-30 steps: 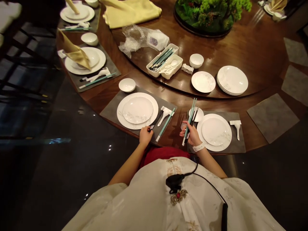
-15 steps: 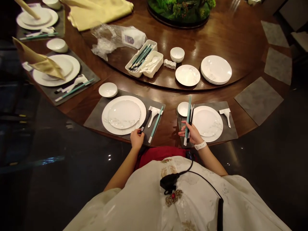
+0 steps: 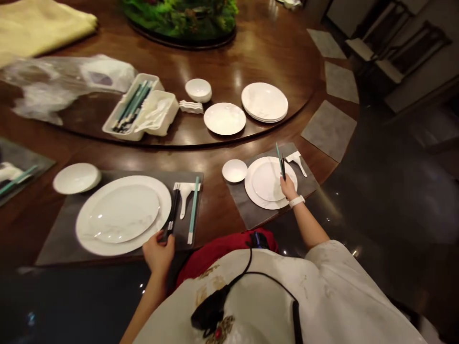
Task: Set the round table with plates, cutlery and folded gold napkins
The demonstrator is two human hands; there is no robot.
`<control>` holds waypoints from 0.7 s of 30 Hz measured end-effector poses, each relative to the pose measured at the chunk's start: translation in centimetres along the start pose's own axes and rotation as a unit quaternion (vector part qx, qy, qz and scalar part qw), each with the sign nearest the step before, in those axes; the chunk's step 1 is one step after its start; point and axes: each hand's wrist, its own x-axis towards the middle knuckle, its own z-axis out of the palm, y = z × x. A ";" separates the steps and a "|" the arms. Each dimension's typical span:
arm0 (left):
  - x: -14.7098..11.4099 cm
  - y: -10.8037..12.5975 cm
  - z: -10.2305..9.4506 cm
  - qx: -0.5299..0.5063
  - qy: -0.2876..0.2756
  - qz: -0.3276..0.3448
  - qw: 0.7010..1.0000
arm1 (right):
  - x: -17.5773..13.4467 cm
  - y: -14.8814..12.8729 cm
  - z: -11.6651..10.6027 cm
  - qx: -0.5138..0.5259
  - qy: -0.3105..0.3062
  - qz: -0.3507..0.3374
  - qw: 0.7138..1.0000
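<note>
My left hand pinches the near end of the black chopsticks, which lie on the left placemat beside a stacked pair of white plates. Right of these chopsticks are a white spoon on a rest and a teal pair of chopsticks. My right hand is closed around more chopsticks, teal and black, held tip-up over the right-hand plates. Close to that hand, another white spoon rests on the right placemat.
On the raised turntable stand a cutlery box, a small bowl, a flat plate and stacked plates. A crumpled plastic bag and a yellow cloth are at left. Bare grey placemats continue along the right edge.
The view has turned right. My right hand has moved rightward with its chopsticks, from the placemat's left side to over the plates. My left hand stays at the black chopsticks.
</note>
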 end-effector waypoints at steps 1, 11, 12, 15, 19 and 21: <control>-0.2 -0.4 -0.5 0.004 -0.004 0.006 1.000 | 1.2 0.8 -1.7 -0.069 0.037 -0.008 0.997; -0.5 -0.9 -4.1 0.032 -0.069 -0.045 0.996 | 8.0 5.8 -11.8 -0.369 0.076 0.074 0.923; -0.5 -0.6 -4.2 0.034 -0.076 -0.046 0.995 | 8.3 6.2 -12.0 -0.378 0.066 0.081 0.920; -0.4 0.3 -4.3 0.037 -0.097 -0.044 0.994 | 8.9 6.9 -11.9 -0.394 0.051 0.091 0.913; -0.5 1.5 -4.3 0.033 -0.122 -0.040 0.991 | 9.2 7.2 -11.7 -0.403 0.055 0.096 0.909; -0.5 1.9 -4.4 0.034 -0.132 -0.033 0.990 | 9.3 7.1 -11.7 -0.416 0.060 0.089 0.903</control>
